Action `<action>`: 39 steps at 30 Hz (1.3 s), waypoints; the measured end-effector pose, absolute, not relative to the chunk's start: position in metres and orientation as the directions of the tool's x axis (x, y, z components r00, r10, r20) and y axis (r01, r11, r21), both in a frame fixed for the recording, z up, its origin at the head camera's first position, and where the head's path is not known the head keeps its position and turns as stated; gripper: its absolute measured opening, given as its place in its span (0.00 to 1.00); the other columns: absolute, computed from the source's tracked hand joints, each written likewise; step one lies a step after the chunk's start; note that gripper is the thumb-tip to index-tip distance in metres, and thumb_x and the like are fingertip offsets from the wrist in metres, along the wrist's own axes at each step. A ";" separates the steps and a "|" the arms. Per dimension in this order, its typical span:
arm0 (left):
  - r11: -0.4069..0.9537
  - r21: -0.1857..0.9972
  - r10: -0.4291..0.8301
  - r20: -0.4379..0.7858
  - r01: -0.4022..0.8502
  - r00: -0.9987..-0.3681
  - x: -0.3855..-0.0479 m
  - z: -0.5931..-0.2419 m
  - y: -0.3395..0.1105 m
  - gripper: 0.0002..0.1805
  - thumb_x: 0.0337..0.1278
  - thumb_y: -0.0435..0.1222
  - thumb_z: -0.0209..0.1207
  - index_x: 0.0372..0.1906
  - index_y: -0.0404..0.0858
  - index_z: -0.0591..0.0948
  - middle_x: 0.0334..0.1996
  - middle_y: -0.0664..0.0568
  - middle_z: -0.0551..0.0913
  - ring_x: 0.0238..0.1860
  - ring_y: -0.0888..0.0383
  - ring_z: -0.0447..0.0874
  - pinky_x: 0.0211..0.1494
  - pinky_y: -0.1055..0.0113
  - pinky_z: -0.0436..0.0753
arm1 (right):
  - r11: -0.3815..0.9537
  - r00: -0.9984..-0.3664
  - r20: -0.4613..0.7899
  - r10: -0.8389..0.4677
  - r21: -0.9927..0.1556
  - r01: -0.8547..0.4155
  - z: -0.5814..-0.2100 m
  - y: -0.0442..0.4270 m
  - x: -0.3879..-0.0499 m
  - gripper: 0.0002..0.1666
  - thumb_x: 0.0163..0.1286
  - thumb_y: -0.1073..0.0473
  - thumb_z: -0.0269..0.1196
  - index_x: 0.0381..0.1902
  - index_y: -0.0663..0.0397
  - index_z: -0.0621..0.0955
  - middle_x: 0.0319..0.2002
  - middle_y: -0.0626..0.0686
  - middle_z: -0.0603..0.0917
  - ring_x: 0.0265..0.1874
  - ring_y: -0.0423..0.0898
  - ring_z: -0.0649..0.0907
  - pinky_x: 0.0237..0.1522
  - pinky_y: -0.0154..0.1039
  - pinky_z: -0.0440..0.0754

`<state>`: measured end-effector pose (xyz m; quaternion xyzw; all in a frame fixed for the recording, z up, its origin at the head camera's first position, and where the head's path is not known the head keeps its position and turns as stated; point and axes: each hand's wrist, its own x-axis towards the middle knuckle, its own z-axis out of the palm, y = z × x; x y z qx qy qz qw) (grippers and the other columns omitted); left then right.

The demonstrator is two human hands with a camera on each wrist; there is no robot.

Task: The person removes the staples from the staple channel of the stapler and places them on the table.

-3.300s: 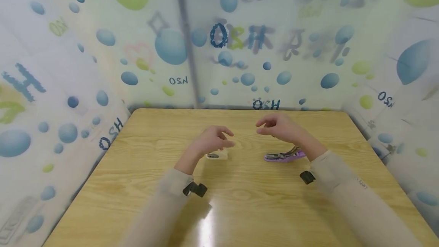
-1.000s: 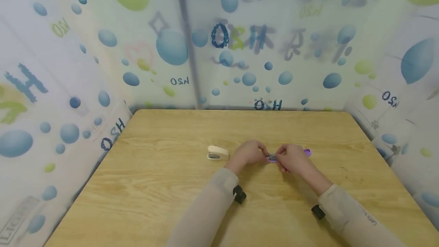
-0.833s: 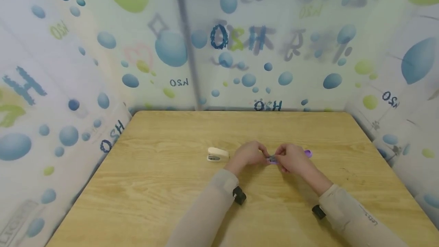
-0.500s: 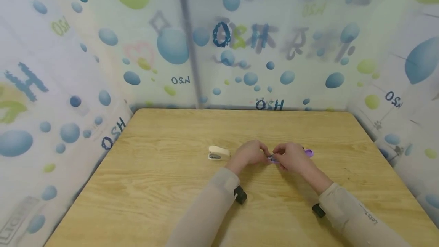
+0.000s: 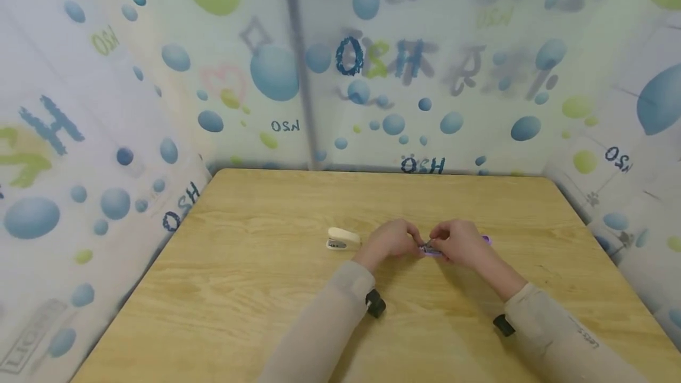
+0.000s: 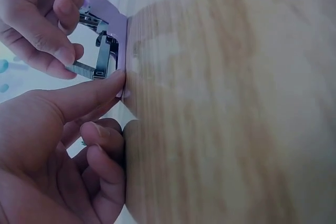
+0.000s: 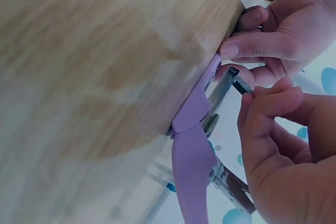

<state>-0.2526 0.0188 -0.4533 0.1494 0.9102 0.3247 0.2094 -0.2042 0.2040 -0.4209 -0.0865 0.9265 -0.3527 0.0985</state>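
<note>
A purple stapler [image 7: 197,166] stands opened out on the table, its metal staple channel [image 6: 104,51] exposed. My left hand [image 5: 393,238] pinches the front end of its base between thumb and fingers. My right hand [image 5: 460,241] pinches a short strip of staples [image 7: 242,85] by one end. In both wrist views the strip's other end meets the tip of the channel and stands at an angle to it. Whether any of it sits inside the channel I cannot tell. In the head view my right hand hides most of the stapler.
A cream stapler [image 5: 343,240] stands on the wooden table [image 5: 239,288], just left of my left hand. Behind the table and at both sides hang white curtains [image 5: 362,140] with blue and green dots.
Both hands were apart above the table 3.3 seconds ago; since then they have come together at the purple stapler. Over the last second they have stayed there, with only small finger movements.
</note>
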 end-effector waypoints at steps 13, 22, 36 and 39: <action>0.744 0.656 0.409 -0.296 0.127 -0.863 -0.248 -0.454 0.020 0.05 0.63 0.42 0.78 0.40 0.50 0.93 0.28 0.59 0.83 0.25 0.61 0.75 0.31 0.67 0.72 | 0.711 -0.957 -0.177 -0.228 -0.703 -0.039 -0.400 0.220 -0.203 0.13 0.79 0.64 0.64 0.54 0.68 0.85 0.41 0.62 0.90 0.23 0.46 0.85 0.30 0.45 0.87; 0.743 0.654 0.406 -0.275 0.140 -0.872 -0.249 -0.454 0.020 0.05 0.62 0.43 0.78 0.39 0.51 0.93 0.34 0.60 0.87 0.32 0.61 0.77 0.37 0.67 0.74 | 0.702 -0.963 -0.141 -0.231 -0.709 -0.064 -0.382 0.241 -0.210 0.15 0.81 0.61 0.65 0.57 0.66 0.85 0.44 0.64 0.90 0.23 0.46 0.83 0.25 0.41 0.82; 0.758 0.639 0.388 -0.277 0.133 -0.879 -0.248 -0.454 0.020 0.05 0.62 0.44 0.78 0.39 0.51 0.93 0.43 0.61 0.89 0.38 0.59 0.77 0.43 0.65 0.74 | 0.712 -0.979 -0.113 -0.172 -0.701 -0.045 -0.371 0.319 -0.208 0.22 0.84 0.55 0.64 0.65 0.67 0.82 0.42 0.53 0.84 0.24 0.42 0.76 0.27 0.40 0.74; 0.759 0.637 0.382 -0.273 0.131 -0.883 -0.247 -0.452 0.020 0.05 0.62 0.44 0.79 0.38 0.51 0.93 0.44 0.60 0.90 0.40 0.58 0.77 0.45 0.65 0.74 | 0.711 -0.978 -0.127 -0.164 -0.703 -0.028 -0.378 0.335 -0.207 0.23 0.84 0.55 0.64 0.65 0.68 0.82 0.38 0.51 0.82 0.23 0.42 0.74 0.26 0.40 0.73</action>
